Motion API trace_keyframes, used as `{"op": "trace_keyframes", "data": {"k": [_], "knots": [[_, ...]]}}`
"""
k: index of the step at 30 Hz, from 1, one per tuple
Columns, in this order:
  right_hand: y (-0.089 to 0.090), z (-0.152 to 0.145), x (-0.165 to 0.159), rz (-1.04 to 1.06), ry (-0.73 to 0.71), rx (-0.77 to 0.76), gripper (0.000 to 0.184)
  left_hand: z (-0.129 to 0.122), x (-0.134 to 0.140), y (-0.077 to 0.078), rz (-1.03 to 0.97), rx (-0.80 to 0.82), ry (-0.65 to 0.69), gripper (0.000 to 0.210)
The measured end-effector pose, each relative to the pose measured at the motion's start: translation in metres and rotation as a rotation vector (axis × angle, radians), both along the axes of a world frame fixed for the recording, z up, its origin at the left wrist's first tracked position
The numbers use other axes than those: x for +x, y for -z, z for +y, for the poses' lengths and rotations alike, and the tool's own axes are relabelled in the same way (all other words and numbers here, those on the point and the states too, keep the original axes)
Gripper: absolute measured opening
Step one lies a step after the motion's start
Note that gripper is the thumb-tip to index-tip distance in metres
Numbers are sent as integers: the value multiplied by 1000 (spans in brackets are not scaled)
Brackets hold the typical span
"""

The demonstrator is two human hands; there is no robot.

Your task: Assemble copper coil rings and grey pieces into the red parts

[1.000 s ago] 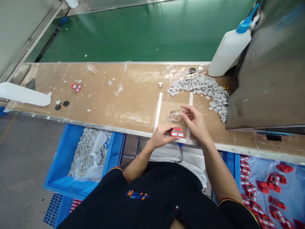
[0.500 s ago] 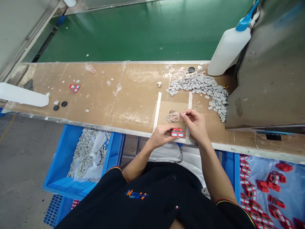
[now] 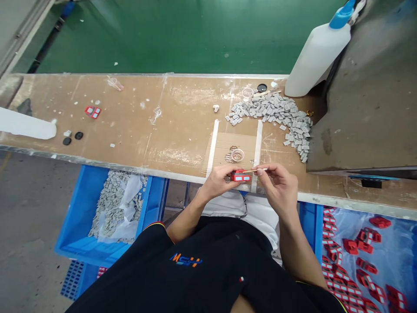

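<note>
My left hand (image 3: 219, 182) is closed around a small red plastic car body (image 3: 240, 177) with pale window patches, held just above the bench's front edge. Between the thumb and fingers of my right hand (image 3: 276, 184) is a thin wooden stick (image 3: 256, 170), probably a cotton swab. Its tip reaches the upper side of the red car body; whether it touches cannot be made out. Just beyond the hands, a small clear cup (image 3: 237, 155) stands on a cardboard piece (image 3: 224, 140) between white tape strips. Dark wet-looking rings mark the cardboard beside the cup.
Small grey plates (image 3: 276, 108) lie heaped at the back right, beside a white bottle (image 3: 312, 56). Another white bottle (image 3: 28, 124) lies at left. Blue bins below hold grey pieces (image 3: 112, 208) and red car bodies (image 3: 365, 237). A metal housing (image 3: 368, 100) stands at right.
My right hand has drawn the stick back from the clear cup, toward me and right, and its tip is now at the red car body. My left hand keeps its hold.
</note>
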State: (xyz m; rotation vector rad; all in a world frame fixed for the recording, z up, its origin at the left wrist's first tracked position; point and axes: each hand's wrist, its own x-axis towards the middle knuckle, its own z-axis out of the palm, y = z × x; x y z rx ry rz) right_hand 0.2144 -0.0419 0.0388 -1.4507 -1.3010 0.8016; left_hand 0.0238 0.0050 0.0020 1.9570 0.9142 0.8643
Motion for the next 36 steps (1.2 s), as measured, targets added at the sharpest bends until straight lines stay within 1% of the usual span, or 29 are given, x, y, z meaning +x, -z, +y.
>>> {"op": "trace_keyframes", "data": {"k": [5, 7, 12, 14, 19, 22, 25, 28, 33, 36], "knots": [[4, 5, -6, -12, -27, 7, 13, 0, -1, -1, 31, -37, 3, 21], [2, 5, -7, -54, -30, 31, 13, 0, -1, -1, 29, -37, 2, 21], [-8, 1, -8, -242, -48, 125, 13, 0, 0, -1, 3, -22, -1, 22], [-10, 0, -10, -273, -67, 152, 12, 0, 1, -1, -13, -17, -1, 22], [-8, 3, -14, -291, -95, 223, 12, -1, 2, -2, -14, -12, -19, 22], [-7, 4, -14, -324, -75, 207, 12, -1, 2, -2, -2, -8, -24, 21], [-8, 4, -14, -318, -92, 197, 12, 0, 2, -2, -9, 1, -16, 21], [-9, 4, -14, -304, -105, 221, 13, 0, 3, -2, -13, 12, -17, 22], [-8, 4, -15, -378, -81, 240, 12, -1, 2, -1, -23, 41, -12, 21], [-8, 2, -13, -356, -97, 288, 10, -1, 2, 1, -27, 51, -18, 21]]}}
